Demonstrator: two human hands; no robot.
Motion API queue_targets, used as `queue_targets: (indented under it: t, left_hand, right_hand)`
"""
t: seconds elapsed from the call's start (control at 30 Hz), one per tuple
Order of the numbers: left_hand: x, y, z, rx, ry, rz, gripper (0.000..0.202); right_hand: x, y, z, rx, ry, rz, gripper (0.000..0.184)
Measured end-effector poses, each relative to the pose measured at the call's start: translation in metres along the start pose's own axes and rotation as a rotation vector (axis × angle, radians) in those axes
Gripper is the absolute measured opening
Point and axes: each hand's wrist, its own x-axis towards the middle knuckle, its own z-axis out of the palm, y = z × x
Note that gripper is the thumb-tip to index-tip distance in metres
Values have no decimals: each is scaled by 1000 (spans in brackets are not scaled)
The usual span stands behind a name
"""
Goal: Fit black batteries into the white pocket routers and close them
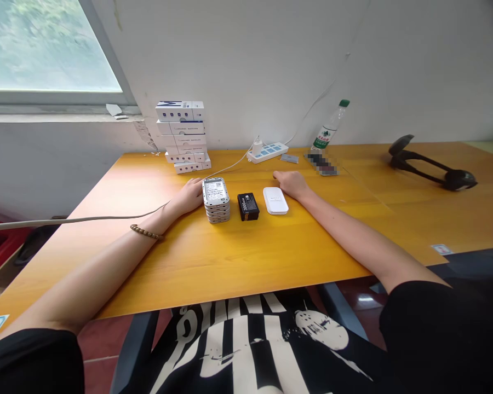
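A stack of several small white devices stands on the orange table, the top one showing a label. My left hand rests flat on the table and touches the stack's left side, fingers loosely extended. Right of the stack lies a black battery, then a white cover. My right hand lies palm down just behind and to the right of the white cover, holding nothing.
A pile of white boxes stands at the back by the wall. A power strip, a water bottle and a phone sit behind. A black handheld scanner lies far right. A cable runs off left.
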Motion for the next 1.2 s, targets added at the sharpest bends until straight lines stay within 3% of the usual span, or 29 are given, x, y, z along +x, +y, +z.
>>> queue_targets:
  t: [0.33,0.67,0.83,1.07,1.2]
  left_hand:
    - [-1,7,-7,34,3,-159,33]
    - [-1,14,-10,79,-22,-230,29]
    - [-1,13,-11,-4,63,-238,28]
    - [0,9,-6,-218,266,-270,17]
    - [1,17,-19,-356,391,-273,27]
  right_hand:
    - [6,4,3,41,-75,92,33]
    - [6,9,5,210,-81,46,31]
    - [6,12,6,272,-62,40,33]
    - [6,16,10,352,-3,8,35]
    - [3,14,5,404,99,-30,34]
